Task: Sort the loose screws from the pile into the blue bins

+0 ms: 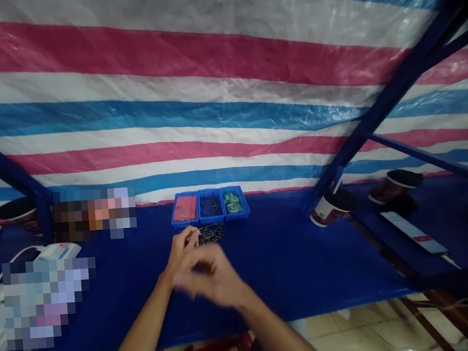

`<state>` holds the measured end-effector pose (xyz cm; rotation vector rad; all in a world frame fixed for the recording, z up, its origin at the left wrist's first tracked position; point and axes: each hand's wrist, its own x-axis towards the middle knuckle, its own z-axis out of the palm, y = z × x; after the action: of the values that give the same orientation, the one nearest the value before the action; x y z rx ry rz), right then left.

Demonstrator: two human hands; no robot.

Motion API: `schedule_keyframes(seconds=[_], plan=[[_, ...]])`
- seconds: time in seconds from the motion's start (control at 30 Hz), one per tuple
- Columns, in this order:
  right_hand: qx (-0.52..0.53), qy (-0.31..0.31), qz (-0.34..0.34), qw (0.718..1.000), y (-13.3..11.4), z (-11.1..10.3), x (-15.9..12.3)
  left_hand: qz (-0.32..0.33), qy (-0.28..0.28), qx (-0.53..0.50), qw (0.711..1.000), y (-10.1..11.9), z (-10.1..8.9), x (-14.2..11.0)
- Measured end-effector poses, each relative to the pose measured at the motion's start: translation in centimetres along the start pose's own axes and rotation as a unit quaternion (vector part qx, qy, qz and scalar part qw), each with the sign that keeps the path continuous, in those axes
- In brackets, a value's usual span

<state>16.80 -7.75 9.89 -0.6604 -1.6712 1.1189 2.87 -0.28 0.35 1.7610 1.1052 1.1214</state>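
Observation:
My left hand (181, 254) is pinched around a thin dark screw (190, 234), just left of a loose pile of dark screws (212, 233) lying on the blue table top. My right hand (211, 278) is blurred by motion and crosses just below the left, and nothing in it shows clearly. Behind the pile stand several joined blue bins. The left bin (185, 209) holds pink pieces, the middle bin (211, 206) holds dark screws, and the right bin (234, 205) holds green pieces.
A striped tarp hangs behind the blue table (296, 256), crossed by blue metal frame bars (389, 100). Paper cups (330, 209) and a white flat device (412, 232) lie to the right. A white unit with a red light (59, 252) and cables sit to the left.

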Motion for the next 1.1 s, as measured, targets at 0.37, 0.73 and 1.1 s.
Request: schedule_keyframes(seconds=[0.37, 0.73, 1.1], plan=[[-0.315, 0.128, -0.02, 0.94, 9.7, -6.1, -1.3, -0.019, -0.026, 0.04, 0.999, 0.5, 0.0, 0.2], [-0.321, 0.106, 0.003, 0.941, 10.5, -5.7, -1.5, -0.002, -0.058, 0.046, 0.997, 0.4, 0.0, 0.2], [-0.3, 0.122, 0.003, 0.946, 10.8, -5.4, -1.4, 0.006, -0.06, 0.071, 0.996, -0.1, 0.2, 0.2]])
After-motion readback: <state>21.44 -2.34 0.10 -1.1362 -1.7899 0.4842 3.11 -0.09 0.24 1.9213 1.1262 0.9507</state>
